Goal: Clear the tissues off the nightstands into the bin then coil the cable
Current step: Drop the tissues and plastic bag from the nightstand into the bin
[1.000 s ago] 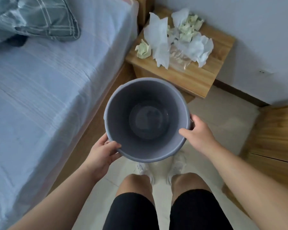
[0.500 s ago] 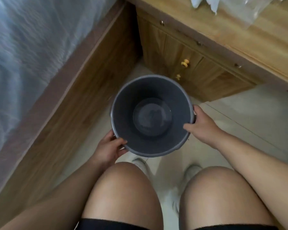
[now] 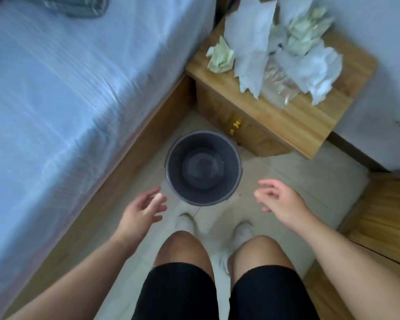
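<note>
No text, label or number can be read.

Dark grey round plastic bin. White crumpled paper tissues, also pale green crumpled tissues. Honey-toned grained wooden nightstand. Pale blue, faintly striped bed sheet.

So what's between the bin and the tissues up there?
Head view: between the bin and the tissues there's only the nightstand, its front with yellow knobs, then bare wood.
</note>
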